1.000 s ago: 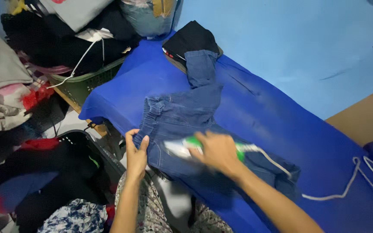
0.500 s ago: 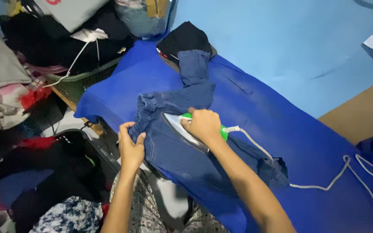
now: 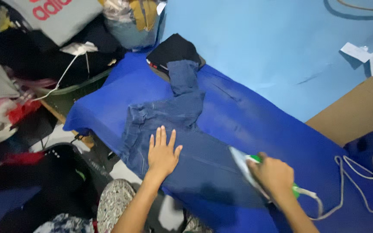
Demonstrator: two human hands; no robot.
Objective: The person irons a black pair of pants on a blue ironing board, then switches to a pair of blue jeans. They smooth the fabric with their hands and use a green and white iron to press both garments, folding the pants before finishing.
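Dark blue jeans (image 3: pixel 175 116) lie spread on a table covered with a bright blue cloth (image 3: pixel 255 116). My left hand (image 3: pixel 162 151) rests flat on the jeans, fingers spread, near the waistband. My right hand (image 3: pixel 273 174) grips the green handle of a white and green iron (image 3: pixel 244 166), which sits on a jeans leg to the right of the left hand. The iron's white cord (image 3: pixel 350 181) trails off to the right over the cloth.
A folded black garment (image 3: pixel 173 49) lies at the far end of the table. Piles of clothes (image 3: pixel 31 51) and a dark basket (image 3: pixel 65 92) crowd the left side. A blue wall (image 3: pixel 273 39) stands behind, and a brown board (image 3: pixel 359 108) at the right.
My right hand has slid the iron down the jeans from the waistband toward the leg on the right. My left hand moved from the jeans' edge onto the fabric and lies flat.
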